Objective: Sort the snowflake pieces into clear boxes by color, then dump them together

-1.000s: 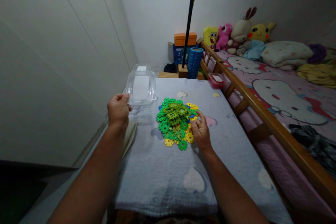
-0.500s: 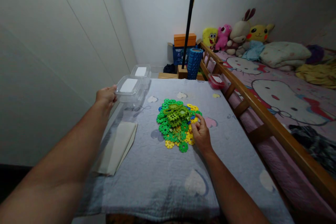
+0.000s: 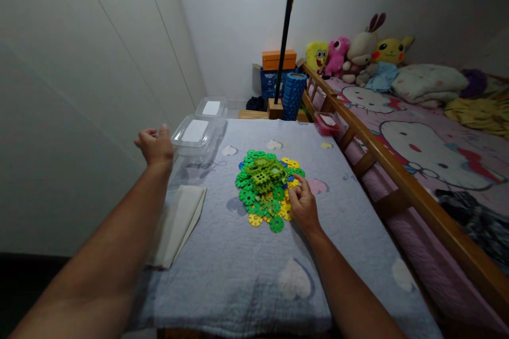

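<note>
A heap of green, yellow and blue plastic snowflake pieces [image 3: 267, 185] lies in the middle of a grey-blue cloth [image 3: 246, 254] over a table. My right hand [image 3: 303, 204] rests at the heap's right edge, fingers curled onto the pieces. My left hand [image 3: 155, 144] hovers at the table's left side, fingers loosely apart and holding nothing, just left of a clear plastic container [image 3: 194, 137] that stands on the table's far left corner. A second clear container [image 3: 211, 108] sits behind it.
A folded cream cloth [image 3: 178, 222] lies at the table's left edge. White wardrobe doors run along the left. A wooden bed rail [image 3: 401, 180] borders the right, with bedding and plush toys [image 3: 358, 47] beyond. A black pole [image 3: 287, 26], blue roller and boxes stand behind the table.
My left hand carried the clear container from above the table down to the far left corner, set it there and let go. My right hand stayed at the heap.
</note>
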The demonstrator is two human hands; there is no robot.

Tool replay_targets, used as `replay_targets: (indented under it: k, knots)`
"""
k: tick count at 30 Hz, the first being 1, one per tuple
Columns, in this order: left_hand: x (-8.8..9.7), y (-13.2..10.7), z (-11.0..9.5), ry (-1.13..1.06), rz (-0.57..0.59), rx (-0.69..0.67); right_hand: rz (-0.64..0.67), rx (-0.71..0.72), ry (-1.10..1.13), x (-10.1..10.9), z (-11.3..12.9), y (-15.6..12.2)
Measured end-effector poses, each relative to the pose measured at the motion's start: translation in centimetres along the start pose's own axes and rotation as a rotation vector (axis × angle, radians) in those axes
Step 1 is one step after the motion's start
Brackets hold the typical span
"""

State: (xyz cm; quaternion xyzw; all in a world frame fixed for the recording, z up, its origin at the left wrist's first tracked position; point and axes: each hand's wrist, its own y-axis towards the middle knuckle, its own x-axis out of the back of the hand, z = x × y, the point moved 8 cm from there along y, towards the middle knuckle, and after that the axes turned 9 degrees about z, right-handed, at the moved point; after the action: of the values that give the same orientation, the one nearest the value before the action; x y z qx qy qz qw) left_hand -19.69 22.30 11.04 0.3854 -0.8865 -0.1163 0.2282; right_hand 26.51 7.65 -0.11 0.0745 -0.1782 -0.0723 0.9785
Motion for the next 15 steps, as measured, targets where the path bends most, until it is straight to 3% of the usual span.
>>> replay_targets:
  k: [1,3,5,6,8,10,12,15]
  knots:
    - [0.6,-1.1,-0.5,0.009,-0.062,0.026,-0.001,0.000,0.001,0.0,0.0,0.0]
    - [0.5,-4.2,-3.1,-0.078,-0.057,-0.149,-0.002,-0.003,0.007,-0.1,0.0,0.1]
    - [-1.2,-8.3,-5.0,-0.203,0.050,-0.267,0.002,-0.016,0.022,-0.1,0.0,0.3]
    - [-2.8,-10.3,-5.4,-0.252,0.169,-0.269,0.009,-0.026,0.032,-0.1,0.1,0.5]
    - [-6.7,-14.1,-5.1,-0.286,0.413,-0.208,0.028,-0.042,0.051,0.4,0.1,1.1]
    - [-10.0,-17.1,-4.1,-0.228,0.579,-0.161,0.051,-0.045,0.047,1.4,0.1,2.1]
    - [-12.3,-19.0,-2.8,-0.143,0.671,-0.128,0.065,-0.037,-0.006,2.8,0.1,3.5]
    - [-13.5,-20.1,-1.5,-0.029,0.699,-0.128,0.077,-0.027,-0.169,5.4,-0.6,6.2]
